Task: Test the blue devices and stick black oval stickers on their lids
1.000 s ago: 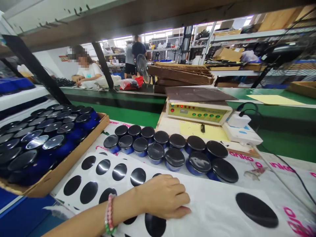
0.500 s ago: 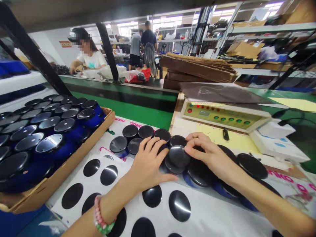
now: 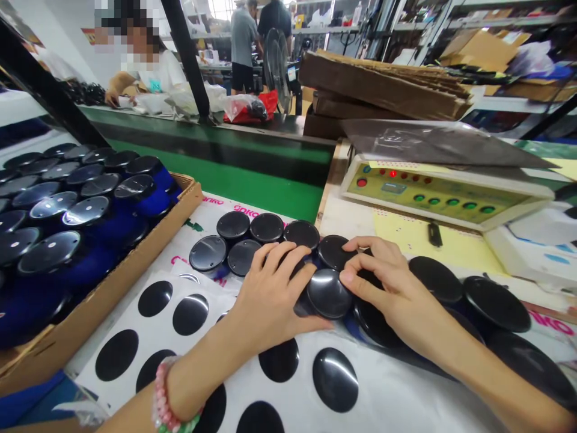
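Amid black-topped containers (image 3: pixel 233 225), hands (image 3: pixel 270 297) (image 3: pixel 391 279), perhaps both, hold a glossy disc (image 3: pixel 329 293)

1. My bench (image 3: pixel 270 186) has a green surface, partly under a white covering (image 3: pixel 184 243) with pink lettering.
2. On that covering, black-topped blue cups (image 3: pixel 208 252) stand close together in two rows.
3. Nearest me lies a white sheet (image 3: pixel 392 397) bearing black discs (image 3: pixel 336 380).
4. Beyond the cups, a pale board (image 3: pixel 347 219) carries a control box (image 3: pixel 401 191) and yellow paper (image 3: pixel 406 236).

A beaded bracelet (image 3: pixel 164 409), its round beads pink with green ones lower down, circles the left wrist (image 3: pixel 184 385); the right forearm (image 3: pixel 473 355) is bare
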The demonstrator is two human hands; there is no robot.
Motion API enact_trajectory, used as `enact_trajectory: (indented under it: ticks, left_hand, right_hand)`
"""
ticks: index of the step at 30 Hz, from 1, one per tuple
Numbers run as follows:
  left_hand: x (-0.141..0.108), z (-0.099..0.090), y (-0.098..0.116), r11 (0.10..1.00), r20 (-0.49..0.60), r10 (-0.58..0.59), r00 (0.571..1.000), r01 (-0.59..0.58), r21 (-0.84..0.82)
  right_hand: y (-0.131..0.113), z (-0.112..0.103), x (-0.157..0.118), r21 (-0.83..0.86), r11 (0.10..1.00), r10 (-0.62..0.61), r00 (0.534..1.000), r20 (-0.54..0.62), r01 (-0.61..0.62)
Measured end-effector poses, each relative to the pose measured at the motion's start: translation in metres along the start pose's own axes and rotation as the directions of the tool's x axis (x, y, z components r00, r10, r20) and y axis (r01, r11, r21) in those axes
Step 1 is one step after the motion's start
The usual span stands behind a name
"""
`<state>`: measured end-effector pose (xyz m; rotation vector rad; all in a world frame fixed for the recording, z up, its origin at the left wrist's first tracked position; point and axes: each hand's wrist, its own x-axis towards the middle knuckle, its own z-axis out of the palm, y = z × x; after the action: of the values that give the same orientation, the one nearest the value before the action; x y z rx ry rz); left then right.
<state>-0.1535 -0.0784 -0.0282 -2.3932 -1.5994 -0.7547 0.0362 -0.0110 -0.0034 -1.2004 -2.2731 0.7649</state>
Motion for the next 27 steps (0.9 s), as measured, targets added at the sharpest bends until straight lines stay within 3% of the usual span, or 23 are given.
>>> enact_trajectory:
  ticks: [6,27]
  left_hand:
    - [-0.0009,0.0000,-0.0002,1.000,0.021,-0.005,1.000,0.005,-0.004]
    - [-0.0007,-0.0004,0.0006,1.000,0.016,-0.023,1.000,0.023,-0.006]
  right_hand:
    - [0.0004,0.0045,-0.0022,-0.182,0.981,-0.077,0.997,-0.026,0.071]
    - [-0.0020,0.0069,-0.0029,-0.266,0.942,-0.221,0.975,-0.027,0.206]
